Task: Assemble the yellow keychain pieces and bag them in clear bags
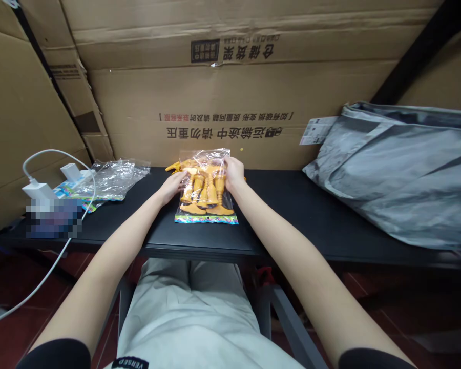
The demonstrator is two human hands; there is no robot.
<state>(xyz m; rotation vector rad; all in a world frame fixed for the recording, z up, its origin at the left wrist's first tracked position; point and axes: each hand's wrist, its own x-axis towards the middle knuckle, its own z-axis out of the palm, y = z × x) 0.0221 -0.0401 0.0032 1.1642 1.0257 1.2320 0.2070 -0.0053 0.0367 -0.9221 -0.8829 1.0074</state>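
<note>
A clear plastic bag [206, 219] with a colourful printed strip along its near edge lies in front of me on the black table. Several orange-yellow plastic pieces [209, 193], shaped like boots or trumpet parts, show through it. My left hand [171, 187] holds the bag's left side, fingertips partly hidden at the plastic. At the upper right edge, my right hand [235, 170] pinches the bag, thumb on top. Another orange piece [172, 167] pokes out behind the bag at the upper left; most of it is hidden.
On the left of the black table [276, 210] lie clear plastic packaging [119, 177] and a white charger [41, 196] with a looping cable. A grey bag [399, 174] fills the right side. Cardboard [230, 92] walls the back.
</note>
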